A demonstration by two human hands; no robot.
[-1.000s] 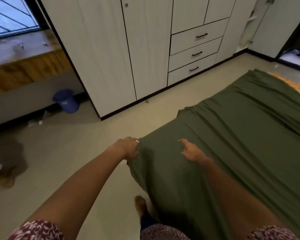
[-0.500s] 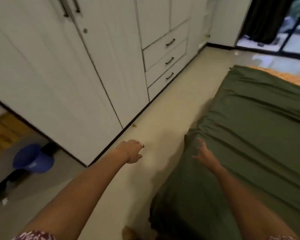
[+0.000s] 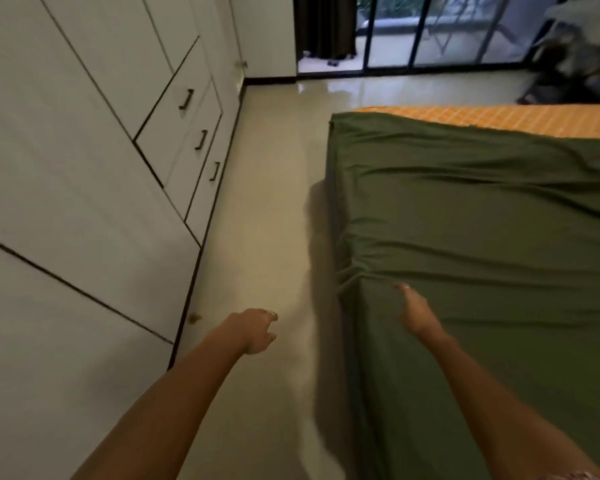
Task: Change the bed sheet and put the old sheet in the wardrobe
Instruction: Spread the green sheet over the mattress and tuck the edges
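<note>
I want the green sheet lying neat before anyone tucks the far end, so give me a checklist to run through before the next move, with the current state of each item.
1. Left hand free to grab: ok, it hangs empty over the floor, off the bed.
2. Right hand on the green sheet: ok, resting flat on it, not gripping.
3. Sheet smooth: not ok, folds bunch at the near side edge ahead of the right hand.
4. Far end covered: not ok, a strip of orange mattress is bare.
5. Walkway beside the bed clear: ok.
6. Wardrobe open: not ok, doors and drawers look shut.
</note>
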